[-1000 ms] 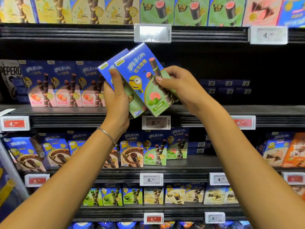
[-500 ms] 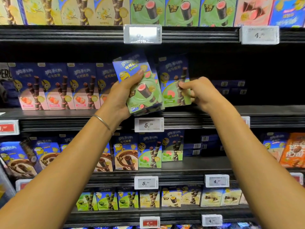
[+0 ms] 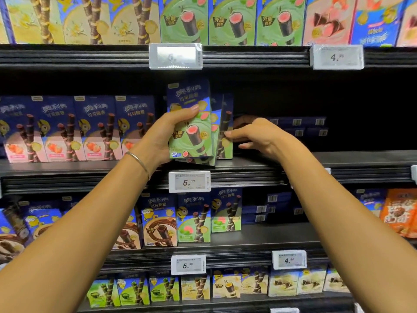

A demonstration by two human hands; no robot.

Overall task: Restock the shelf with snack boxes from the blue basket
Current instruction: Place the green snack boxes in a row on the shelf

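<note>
Shelf [image 3: 338, 159] dim — right hand [image 3: 259, 136] fingers [image 3: 234, 133] part-shadowed beside boxes [image 3: 191, 136].

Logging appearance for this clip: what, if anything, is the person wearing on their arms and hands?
The left forearm and right forearm are bare to the frame edge, with no sleeves in view. The left hand and right hand are ungloved. A thin silver-coloured bangle circles the left wrist. The right wrist shows no watch or band. No rings can be made out.
</note>
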